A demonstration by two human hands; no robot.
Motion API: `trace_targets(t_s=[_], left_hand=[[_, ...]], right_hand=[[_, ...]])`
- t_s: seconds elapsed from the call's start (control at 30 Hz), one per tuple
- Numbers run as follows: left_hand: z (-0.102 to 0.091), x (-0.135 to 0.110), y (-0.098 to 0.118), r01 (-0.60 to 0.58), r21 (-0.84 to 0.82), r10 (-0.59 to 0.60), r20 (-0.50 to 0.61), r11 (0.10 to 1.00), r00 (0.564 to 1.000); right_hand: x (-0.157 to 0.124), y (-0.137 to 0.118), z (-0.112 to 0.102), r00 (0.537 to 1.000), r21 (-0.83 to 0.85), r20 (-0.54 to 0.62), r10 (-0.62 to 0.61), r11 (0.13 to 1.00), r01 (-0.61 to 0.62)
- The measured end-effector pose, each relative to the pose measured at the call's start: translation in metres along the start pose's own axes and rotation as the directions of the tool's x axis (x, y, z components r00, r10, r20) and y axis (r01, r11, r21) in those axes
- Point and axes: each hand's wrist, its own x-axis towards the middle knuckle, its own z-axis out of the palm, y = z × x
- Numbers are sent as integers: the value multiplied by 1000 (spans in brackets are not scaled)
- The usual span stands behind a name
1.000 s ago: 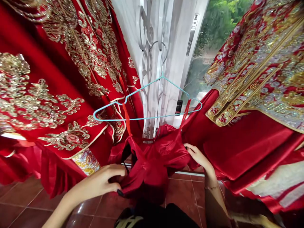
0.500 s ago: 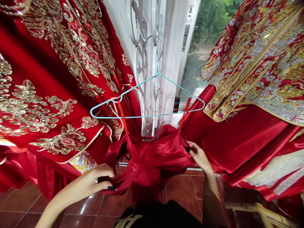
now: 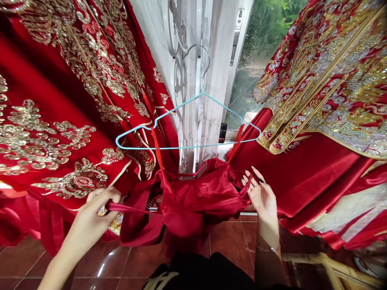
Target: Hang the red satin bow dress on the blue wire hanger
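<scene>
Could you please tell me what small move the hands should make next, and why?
I would probably close the right hand on the edge of the dress: its fingers look spread there, while the left hand pinches a band drawn out from the other side, so gripping both sides might steady the dress.

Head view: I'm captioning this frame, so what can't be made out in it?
In the head view:
Red dress: its lower end is hidden by the black top.
Right hand: whether its fingers pinch the dress or merely touch it is too small to tell.
Phone: the lower screen text is too small.
Beaded garment: cut off by the top and right edges.
</scene>
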Motion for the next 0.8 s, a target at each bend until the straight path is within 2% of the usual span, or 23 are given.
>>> trace_targets(t_s=[0.03, 0.1, 0.17, 0.23, 0.3, 0.37, 0.43, 0.5, 0.53, 0.6, 0.7, 0.73, 0.8], left_hand=[[3, 0, 4, 53, -60, -60, -120, 997, 991], [4, 3, 13, 100, -109, -129, -309, 989, 942], [-3, 9, 17, 96, -21, -97, -381, 995, 920], [-14, 19, 16, 83, 103, -39, -376, 991, 926], [-25, 32, 12, 134, 112, -85, -362, 985, 928], [-28, 44, 11, 254, -8, -240, -363, 967, 901], [-24, 55, 16, 359, -226, -417, -321, 906, 850], [-15, 66, 26, 367, -424, -505, -279, 828, 817], [-11, 71, 30, 334, -489, -510, -286, 806, 812], [-6, 84, 34, 219, -532, -453, -362, 818, 815], [-9, 106, 27, 76, -421, -297, -488, 904, 821], [-14, 113, 24, 59, -362, -242, -485, 930, 841], [-24, 127, 22, 19, -228, -118, -429, 973, 896]], right_hand=[[-3, -4, 4, 999, 15, -2, -36, 999, 36], [-7, -14, 12, 990, -38, -42, -136, 990, 135], [-5, -24, 17, 962, -193, -105, -250, 955, 227], [3, -35, 18, 929, -327, -140, -342, 902, 283], [14, -45, 16, 905, -382, -127, -407, 862, 334], [25, -52, 13, 873, -398, -122, -471, 830, 392], [36, -59, 12, 819, -426, -153, -554, 784, 451], [48, -66, 12, 779, -433, -162, -606, 753, 496], [55, -70, 12, 778, -417, -148, -611, 752, 511], [71, -80, 12, 802, -356, -93, -590, 772, 527], [98, -99, 5, 863, -279, 60, -501, 822, 496], [106, -105, 2, 877, -273, 133, -461, 834, 479], [120, -116, -3, 874, -281, 272, -402, 836, 471]])
